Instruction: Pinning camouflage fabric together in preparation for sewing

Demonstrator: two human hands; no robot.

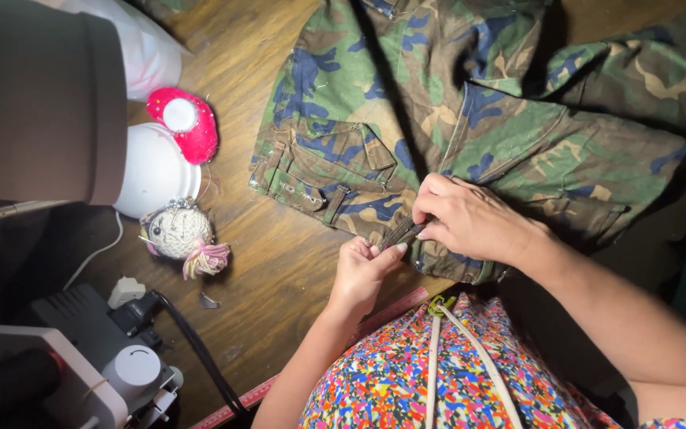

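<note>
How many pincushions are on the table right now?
2: a red and white pincushion beside the white lamp base, and a crocheted doll-head pincushion just below it. Others may be hidden.

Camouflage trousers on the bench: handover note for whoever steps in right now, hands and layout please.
Left hand: pinching the waistband edge of the camouflage trousers from below.
Right hand: fingers closed on the same edge from above, beside the left.
Trousers lie flat on the wooden table, waistband toward the person.
To the left: crocheted doll pincushion, red pincushion, lamp, sewing machine.
Measuring tape along the near table edge.
Whether any stitch is done or undone cannot be told from here.
</note>
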